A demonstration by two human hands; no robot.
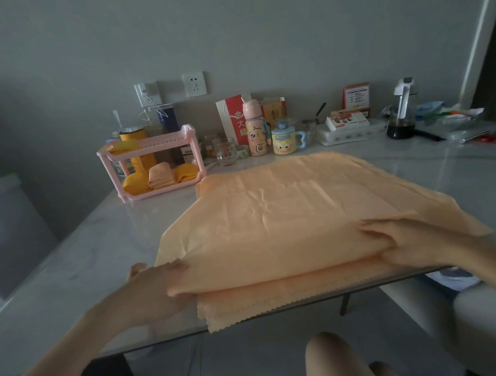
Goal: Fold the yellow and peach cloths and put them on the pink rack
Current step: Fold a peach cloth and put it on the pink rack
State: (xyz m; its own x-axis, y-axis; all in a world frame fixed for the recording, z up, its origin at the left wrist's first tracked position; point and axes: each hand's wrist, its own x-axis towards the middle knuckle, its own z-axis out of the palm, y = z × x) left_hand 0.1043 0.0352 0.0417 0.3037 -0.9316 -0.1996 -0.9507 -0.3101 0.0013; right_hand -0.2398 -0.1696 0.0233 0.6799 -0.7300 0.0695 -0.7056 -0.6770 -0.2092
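Note:
A large peach cloth (287,214) lies spread on the pale table (75,267), on top of more peach cloths whose scalloped edges hang over the near edge. My left hand (157,289) pinches the top cloth's near left edge, thumb on top. My right hand (406,241) grips its near right edge. The edge between them is lifted slightly. The pink rack (153,160) stands at the back left. Its lower shelf holds two folded yellow cloths (135,182) and a folded peach cloth (159,175) between them. Another yellow cloth (124,145) sits on the upper shelf.
Along the wall stand a yellow can (134,135), a pink bottle (254,128), a cartoon mug (284,138), a glass (226,152), boxes (348,125) and a dark jug (401,112). A grey seat (15,232) is at the left. My knee (334,356) shows below the table.

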